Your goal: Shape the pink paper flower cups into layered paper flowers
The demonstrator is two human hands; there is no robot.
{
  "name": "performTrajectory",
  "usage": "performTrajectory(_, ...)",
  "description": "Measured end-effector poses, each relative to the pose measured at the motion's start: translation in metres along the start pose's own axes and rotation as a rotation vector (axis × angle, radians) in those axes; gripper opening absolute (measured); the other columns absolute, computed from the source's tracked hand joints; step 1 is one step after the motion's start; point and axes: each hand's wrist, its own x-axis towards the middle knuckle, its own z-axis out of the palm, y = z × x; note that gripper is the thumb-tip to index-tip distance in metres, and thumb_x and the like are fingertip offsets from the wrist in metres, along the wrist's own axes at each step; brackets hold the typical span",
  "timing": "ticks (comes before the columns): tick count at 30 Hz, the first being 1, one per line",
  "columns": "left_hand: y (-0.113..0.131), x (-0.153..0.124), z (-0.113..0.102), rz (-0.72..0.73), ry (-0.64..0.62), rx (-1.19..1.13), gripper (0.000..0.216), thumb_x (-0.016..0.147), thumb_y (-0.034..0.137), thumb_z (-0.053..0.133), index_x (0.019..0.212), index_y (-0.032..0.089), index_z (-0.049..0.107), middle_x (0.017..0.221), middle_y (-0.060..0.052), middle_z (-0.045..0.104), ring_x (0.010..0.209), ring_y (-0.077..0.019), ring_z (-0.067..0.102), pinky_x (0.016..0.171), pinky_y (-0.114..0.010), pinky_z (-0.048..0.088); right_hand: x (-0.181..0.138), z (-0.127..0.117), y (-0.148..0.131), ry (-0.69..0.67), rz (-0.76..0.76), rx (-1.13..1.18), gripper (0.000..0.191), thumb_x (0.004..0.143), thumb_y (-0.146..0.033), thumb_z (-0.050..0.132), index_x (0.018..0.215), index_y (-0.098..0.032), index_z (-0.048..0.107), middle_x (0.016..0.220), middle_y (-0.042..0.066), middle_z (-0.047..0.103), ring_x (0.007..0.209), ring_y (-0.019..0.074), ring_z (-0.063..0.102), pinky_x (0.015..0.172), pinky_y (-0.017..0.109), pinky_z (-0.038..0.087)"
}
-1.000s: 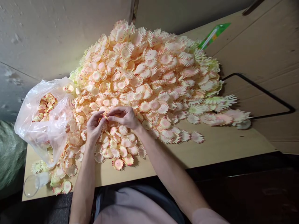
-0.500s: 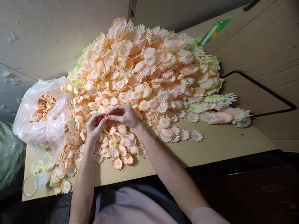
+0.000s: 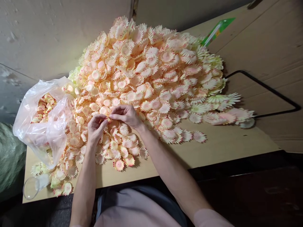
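A large heap of pale pink and cream artificial flower pieces [image 3: 151, 69] with scalloped, red-tipped edges covers much of the table. Over its near side, my left hand [image 3: 96, 126] is closed in a pinch, thumb against fingers. Facing it, my right hand [image 3: 126, 116] also pinches, its fingertips a short gap from those of the left. A small yellow-and-red flower piece [image 3: 109, 120] shows between the two sets of fingertips; most of it is hidden. Looser flower pieces [image 3: 124, 151] lie just below my hands.
At left stands an open clear plastic bag [image 3: 26, 116] holding more red-speckled pieces. A clear plastic cup [image 3: 32, 188] lies on its side at the table's [image 3: 220, 148] near left corner. A green packet [image 3: 220, 30] and a bent black rod [image 3: 272, 91] are at right.
My right hand's fingertips have drawn slightly up and to the right, widening the gap to my left fingertips. My left hand has hardly moved, and the heap looks the same.
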Motion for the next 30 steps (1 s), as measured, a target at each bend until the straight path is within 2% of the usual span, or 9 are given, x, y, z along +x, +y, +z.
performTrajectory(6,0.0,-0.001,-0.003,0.016,-0.003,0.018,0.013,0.076,0.026,0.076,0.08,0.018,0.066,0.075,0.001,0.061,0.068,-0.0086,0.055,0.063,-0.019,0.043,0.002,0.0,0.007,0.019,0.019,-0.001,0.028,0.058,-0.03,0.087,0.07,-0.016,0.066,0.065,-0.001,0.067,0.057,0.0096,0.058,0.057,0.023,0.048)
performTrajectory(13,-0.002,0.0,-0.006,0.013,-0.014,0.061,0.011,0.077,0.028,0.072,0.075,0.018,0.07,0.075,-0.002,0.066,0.07,-0.0118,0.059,0.066,-0.022,0.046,0.008,-0.003,0.009,0.178,-0.013,0.082,0.039,0.055,-0.038,0.089,0.067,-0.019,0.057,0.061,-0.004,0.062,0.053,0.009,0.055,0.054,0.023,0.047)
performTrajectory(18,0.002,-0.001,-0.001,0.01,-0.036,0.132,0.014,0.081,0.031,0.07,0.085,0.019,0.075,0.086,-0.005,0.071,0.081,-0.015,0.064,0.075,-0.024,0.048,0.006,-0.004,0.004,0.107,0.007,0.059,0.04,0.052,-0.036,0.09,0.067,-0.019,0.058,0.062,-0.003,0.066,0.055,0.0107,0.059,0.057,0.024,0.049)
performTrajectory(24,0.003,-0.001,0.006,-0.045,0.035,0.15,0.025,0.076,0.04,0.077,0.076,0.016,0.069,0.07,-0.001,0.064,0.061,-0.01,0.054,0.059,-0.023,0.041,0.003,-0.003,0.004,0.001,0.026,0.072,0.038,0.052,-0.033,0.091,0.071,-0.018,0.061,0.067,-0.001,0.07,0.061,0.0128,0.064,0.059,0.024,0.051)
performTrajectory(27,-0.001,0.0,0.005,-0.073,0.069,0.151,0.027,0.074,0.041,0.078,0.076,0.015,0.07,0.073,-0.003,0.066,0.065,-0.0114,0.057,0.062,-0.024,0.044,0.003,-0.003,0.005,0.0,0.019,0.056,0.038,0.053,-0.034,0.091,0.07,-0.018,0.061,0.067,-0.001,0.068,0.061,0.0125,0.063,0.061,0.025,0.051)
performTrajectory(30,-0.003,0.0,0.003,-0.07,0.037,0.158,0.026,0.077,0.041,0.076,0.078,0.016,0.07,0.076,-0.004,0.068,0.068,-0.0119,0.058,0.064,-0.024,0.044,0.004,-0.002,0.009,0.031,-0.033,0.022,0.037,0.056,-0.036,0.09,0.07,-0.019,0.06,0.068,-0.002,0.066,0.064,0.0128,0.062,0.065,0.026,0.052)
